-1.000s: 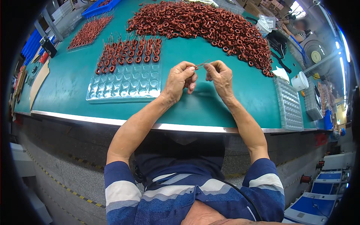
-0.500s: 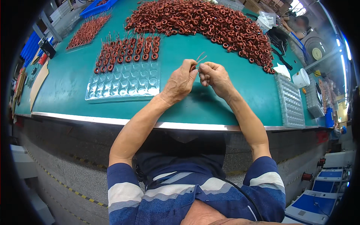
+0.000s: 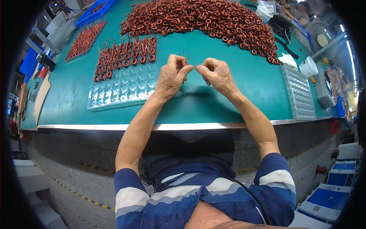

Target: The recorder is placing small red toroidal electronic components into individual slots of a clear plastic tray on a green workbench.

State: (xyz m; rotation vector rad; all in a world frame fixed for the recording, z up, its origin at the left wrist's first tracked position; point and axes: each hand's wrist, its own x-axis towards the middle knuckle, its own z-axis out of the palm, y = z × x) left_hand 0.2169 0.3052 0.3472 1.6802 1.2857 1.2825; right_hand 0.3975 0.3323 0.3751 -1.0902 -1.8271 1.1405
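Observation:
My left hand (image 3: 170, 78) pinches a small copper-red wire-wound ring coil (image 3: 184, 63) between thumb and fingers. Two thin wire leads stick up from the coil, away from me. Close by on the right, my right hand (image 3: 219, 78) is closed, thumb against fingertips; whether anything small sits in that pinch is hidden. A narrow gap separates the two hands above the green table. Beside my left hand lies a clear plastic tray (image 3: 121, 88) with round pockets. Rows of similar coils (image 3: 126, 57) fill its far part, leads upward, while the near pockets hold none.
A large heap of coils (image 3: 198, 23) covers the far table. Another filled tray (image 3: 84, 41) and a blue bin (image 3: 95, 14) are at far left. Stacked clear trays (image 3: 299, 93) and a white tub (image 3: 308, 68) stand right. The table's pale edge (image 3: 198, 126) runs before me.
My hands have drawn apart, the left one moving leftward with the coil, which now shows more plainly. The whole view has shifted slightly.

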